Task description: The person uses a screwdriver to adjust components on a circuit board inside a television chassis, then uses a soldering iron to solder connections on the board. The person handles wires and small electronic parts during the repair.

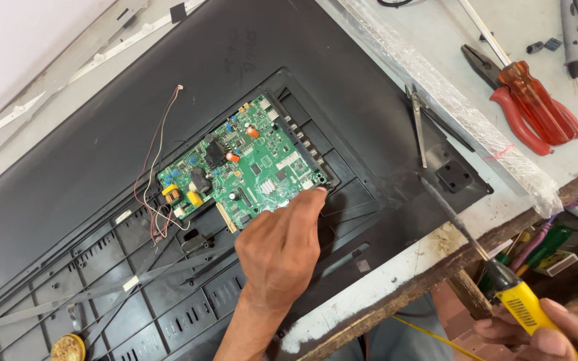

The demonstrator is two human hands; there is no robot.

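Pale, scuffed workbench [436, 33] with a rough wooden front edge; a large black television back panel [102, 154] lay flat across it, filling most of the head view. Left hand [281, 251] rested palm-down on the panel, fingers loosely extended, fingertips touching the near corner of the green circuit board [242, 160] seated in the panel's recess; gripping nothing. Thin red and white wires [155, 147] trailed from the far-left side of the board, beyond the hand. Right hand [543, 331], low at the bench edge and well to the right of the left hand, was clenched around a yellow-handled screwdriver [513, 297]; its dark shaft slanted up toward the panel's right corner. Tweezers [418, 124] lay on the panel beyond that shaft. Farther off on the bench: red-handled pliers [516, 113], an orange-handled screwdriver [536, 100], and a strip wrapped in clear plastic [449, 100]. A round brass-coloured tin [68, 347] sat near the left forearm.
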